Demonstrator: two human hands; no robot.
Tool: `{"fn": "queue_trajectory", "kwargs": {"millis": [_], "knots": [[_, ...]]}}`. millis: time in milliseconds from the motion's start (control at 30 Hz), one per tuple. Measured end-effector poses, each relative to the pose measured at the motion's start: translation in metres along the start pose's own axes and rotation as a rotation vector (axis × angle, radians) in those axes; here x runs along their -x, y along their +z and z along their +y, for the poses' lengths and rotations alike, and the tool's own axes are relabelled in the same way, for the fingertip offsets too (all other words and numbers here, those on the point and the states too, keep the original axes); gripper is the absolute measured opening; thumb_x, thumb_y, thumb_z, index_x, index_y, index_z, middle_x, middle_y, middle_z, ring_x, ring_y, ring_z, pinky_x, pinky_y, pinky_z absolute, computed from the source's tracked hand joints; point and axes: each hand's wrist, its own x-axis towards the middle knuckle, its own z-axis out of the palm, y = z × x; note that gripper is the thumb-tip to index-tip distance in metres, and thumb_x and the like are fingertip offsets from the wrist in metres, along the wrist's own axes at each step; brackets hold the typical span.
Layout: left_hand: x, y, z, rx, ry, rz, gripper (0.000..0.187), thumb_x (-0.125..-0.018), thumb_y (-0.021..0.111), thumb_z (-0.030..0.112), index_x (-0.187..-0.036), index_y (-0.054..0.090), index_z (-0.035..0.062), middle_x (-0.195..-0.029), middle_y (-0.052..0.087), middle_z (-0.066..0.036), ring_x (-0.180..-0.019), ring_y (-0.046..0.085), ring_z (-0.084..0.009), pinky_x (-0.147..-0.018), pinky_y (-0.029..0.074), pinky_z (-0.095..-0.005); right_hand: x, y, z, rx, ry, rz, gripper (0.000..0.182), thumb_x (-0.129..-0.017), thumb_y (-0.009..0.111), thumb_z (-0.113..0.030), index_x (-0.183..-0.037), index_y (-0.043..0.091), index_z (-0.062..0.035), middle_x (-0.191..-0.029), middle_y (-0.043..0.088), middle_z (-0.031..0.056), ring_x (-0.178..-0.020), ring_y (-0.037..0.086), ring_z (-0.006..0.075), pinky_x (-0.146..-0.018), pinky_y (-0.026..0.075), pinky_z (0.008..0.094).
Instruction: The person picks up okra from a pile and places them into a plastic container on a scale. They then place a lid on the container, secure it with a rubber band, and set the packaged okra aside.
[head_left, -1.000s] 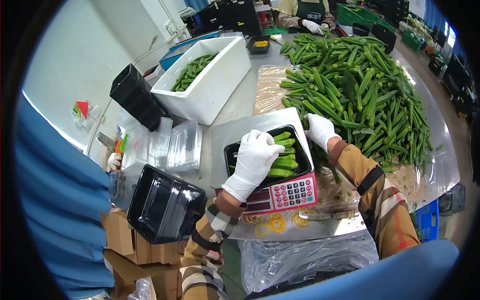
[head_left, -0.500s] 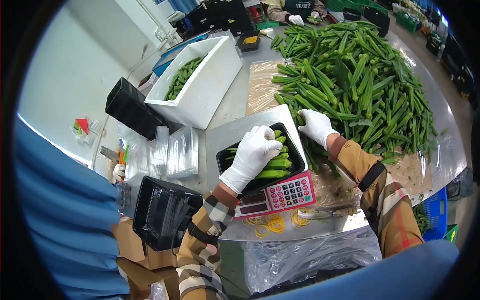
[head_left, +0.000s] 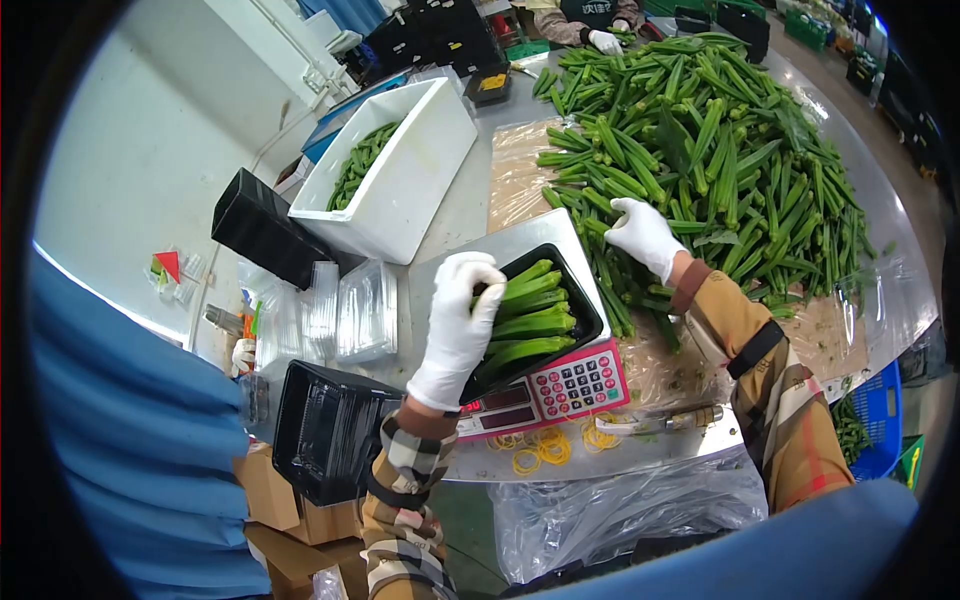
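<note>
A black tray holding several okra pods rests on a scale with a red keypad. My left hand, in a white glove, is at the tray's left side, its fingers curled over the ends of the okra; what the fingertips hold is hidden. To the right of the tray, my right hand, also gloved, hovers at the near left edge of a large okra pile. Its thumb and fingers are apart and nothing shows between them.
A white foam box with okra stands at the back left, beside stacked black trays and clear plastic packs. A knife and yellow rubber bands lie near the front edge. Across the table, a co-worker's gloved hand shows.
My left hand has moved left from over the middle of the tray to its left side, uncovering more okra. My right hand has shifted slightly up and to the right.
</note>
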Motion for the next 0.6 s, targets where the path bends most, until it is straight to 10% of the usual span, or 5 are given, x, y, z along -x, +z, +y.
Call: {"fn": "queue_trajectory", "kwargs": {"millis": [133,267,600], "knots": [[0.026,-0.017,0.014,0.326,-0.209,0.122,0.011,-0.097,0.063,0.012,-0.098,0.059,0.0015,-0.101,0.061,-0.007,-0.092,0.057,-0.0123,-0.086,0.045,-0.0242,-0.005,-0.017,0.013,-0.342,-0.01,-0.089,0.04,-0.079,0.074,-0.012,-0.116,0.069,0.0028,-0.089,0.074,0.0073,-0.077,0.067,0.0138,-0.073,0.053,0.0267],[0.049,-0.018,0.024,0.41,-0.338,0.099,0.016,-0.098,0.062,0.015,-0.096,0.059,-0.0014,-0.101,0.061,-0.008,-0.089,0.054,-0.0125,-0.083,0.044,-0.0251,0.02,-0.046,-0.021,-0.589,0.092,-0.278,0.031,-0.088,0.069,-0.011,-0.118,0.07,-0.0021,-0.093,0.072,0.0013,-0.072,0.061,0.0054,-0.064,0.049,0.0216],[0.057,-0.027,0.041,0.258,-0.252,0.225,0.014,-0.097,0.064,0.012,-0.09,0.061,0.0005,-0.106,0.063,-0.009,-0.091,0.055,-0.0124,-0.084,0.044,-0.0264,0.086,-0.058,-0.119,-0.85,0.16,-0.545,0.029,-0.096,0.065,-0.02,-0.114,0.064,0.0032,-0.089,0.069,0.0089,-0.07,0.068,0.013,-0.061,0.056,0.0255]]}}
